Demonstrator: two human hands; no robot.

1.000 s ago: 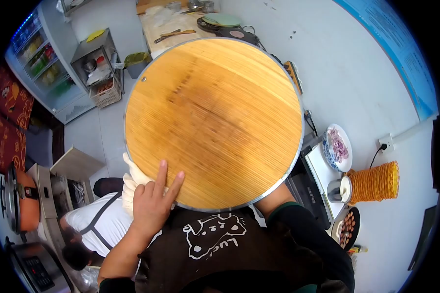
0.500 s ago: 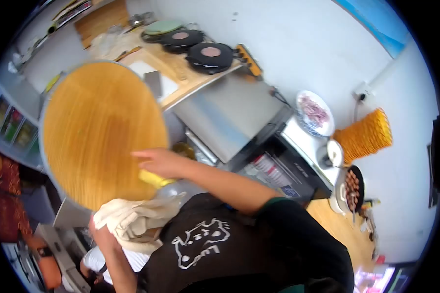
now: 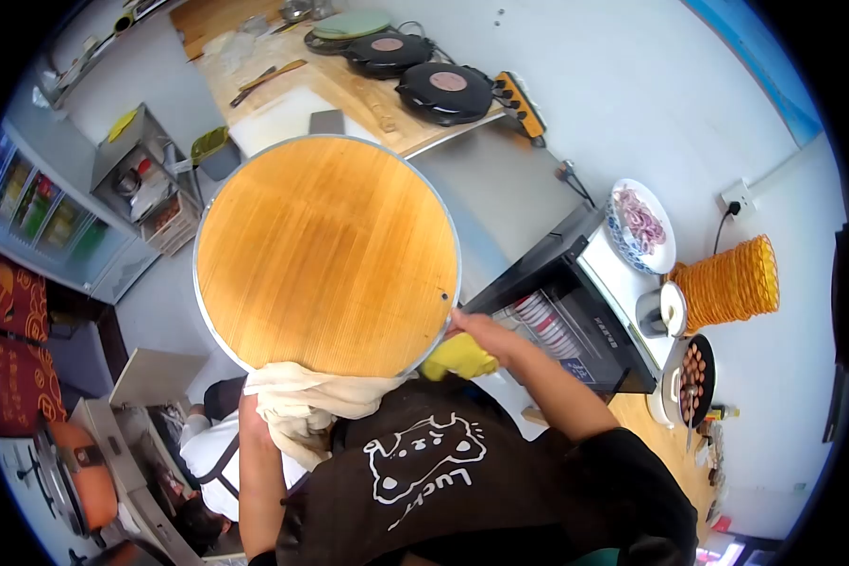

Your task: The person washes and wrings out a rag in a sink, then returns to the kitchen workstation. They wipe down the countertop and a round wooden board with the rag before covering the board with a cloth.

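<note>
A large round wooden board (image 3: 325, 250) with a thin metal rim is held up in front of the apron, its flat face turned to me. At its lower left edge is my left hand (image 3: 252, 404), its fingers hidden behind the board and a bunched cream cloth (image 3: 316, 401). The hand appears to grip the edge there. At the lower right, my right hand (image 3: 474, 332) is closed on the rim. A crumpled yellow cloth (image 3: 457, 357) hangs beneath that hand, pressed against its palm. A small dark spot shows near the right rim.
Behind the board is a wooden counter (image 3: 283, 80) with black round appliances (image 3: 445, 92) and a power strip (image 3: 519, 108). To the right stand a bowl of sliced onion (image 3: 640, 226), stacked orange rings (image 3: 731, 283) and a pan (image 3: 696, 377). Another person (image 3: 222, 453) bends by a cabinet at lower left.
The board has moved right and now looks rounder. My right hand has gone from its face to the rim, taking the yellow cloth along. The view has shifted, showing the crouching person more.
</note>
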